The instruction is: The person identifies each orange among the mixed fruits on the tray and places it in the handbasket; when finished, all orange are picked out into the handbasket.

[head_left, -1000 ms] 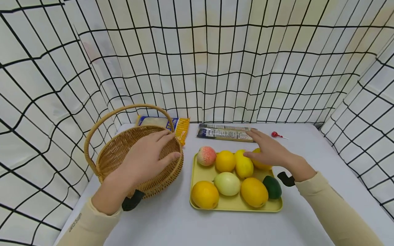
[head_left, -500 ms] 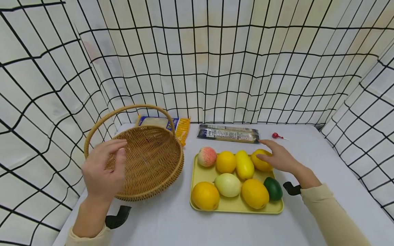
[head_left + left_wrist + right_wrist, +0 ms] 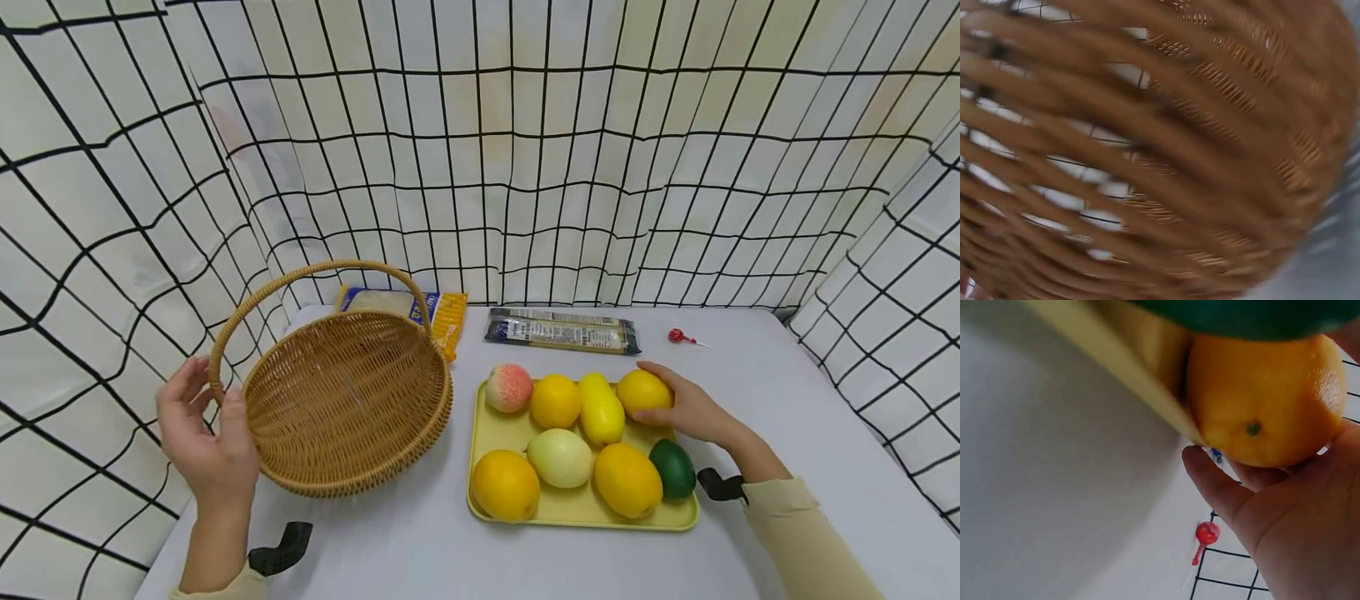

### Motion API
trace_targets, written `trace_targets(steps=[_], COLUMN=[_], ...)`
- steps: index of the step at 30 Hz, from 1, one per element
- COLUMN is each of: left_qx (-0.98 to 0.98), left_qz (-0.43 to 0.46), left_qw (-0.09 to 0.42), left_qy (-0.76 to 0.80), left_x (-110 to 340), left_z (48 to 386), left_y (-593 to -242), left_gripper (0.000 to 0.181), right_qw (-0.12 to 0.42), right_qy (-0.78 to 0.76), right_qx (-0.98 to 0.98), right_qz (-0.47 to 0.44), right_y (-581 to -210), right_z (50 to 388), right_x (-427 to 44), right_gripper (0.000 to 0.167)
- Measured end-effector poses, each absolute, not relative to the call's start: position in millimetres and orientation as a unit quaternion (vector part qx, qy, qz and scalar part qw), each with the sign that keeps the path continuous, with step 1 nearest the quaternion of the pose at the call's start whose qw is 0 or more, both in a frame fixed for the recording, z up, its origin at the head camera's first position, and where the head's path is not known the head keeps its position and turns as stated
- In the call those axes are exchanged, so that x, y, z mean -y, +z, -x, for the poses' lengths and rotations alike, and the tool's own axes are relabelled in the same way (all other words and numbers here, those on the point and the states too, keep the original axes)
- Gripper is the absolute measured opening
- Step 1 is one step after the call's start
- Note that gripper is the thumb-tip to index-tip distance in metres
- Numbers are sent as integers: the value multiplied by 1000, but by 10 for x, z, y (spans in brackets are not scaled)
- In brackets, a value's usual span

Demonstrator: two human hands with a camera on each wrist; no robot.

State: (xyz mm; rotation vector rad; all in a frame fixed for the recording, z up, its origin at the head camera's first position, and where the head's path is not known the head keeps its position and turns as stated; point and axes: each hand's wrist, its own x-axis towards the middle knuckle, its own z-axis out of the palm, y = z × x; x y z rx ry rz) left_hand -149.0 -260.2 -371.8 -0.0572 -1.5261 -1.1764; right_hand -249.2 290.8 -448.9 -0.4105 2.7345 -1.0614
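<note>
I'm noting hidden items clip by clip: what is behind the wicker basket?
Behind the wicker basket lies a yellow and blue packet; its far edge and yellow right end show. The basket covers its near left part, so anything else hidden there cannot be seen.

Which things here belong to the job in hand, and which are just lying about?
Likely in the job:
wicker basket, by the left hand
orange, at the right hand
yellow tray and its other fruit

Apparently lying about:
blue-and-yellow packet
dark-ended packet
red lollipop
</note>
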Motion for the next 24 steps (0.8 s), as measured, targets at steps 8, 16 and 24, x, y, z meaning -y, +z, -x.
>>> trace_targets(steps=[8,16,24], left_qx=[711,669,603], left_qz=[-56,-79,-54], left_qw=[442,410,417], left_qy=[-544,-615,-679], left_x=[2880,2899,2895], left_z=[1523,1550,1572], left_y=[-4155,-4266,-4373], left_gripper=[24,26,34], right_qw=[71,45,-6], right_qy=[-369,-381,-409], right_qx=[-916,-916,-906], right_qz=[139,115,113], right_y=[-4593,-4559,-4302], right_z=[2415,2379,2325], right_x=[-2927,-2914,-2818], right_gripper=[90,90,87])
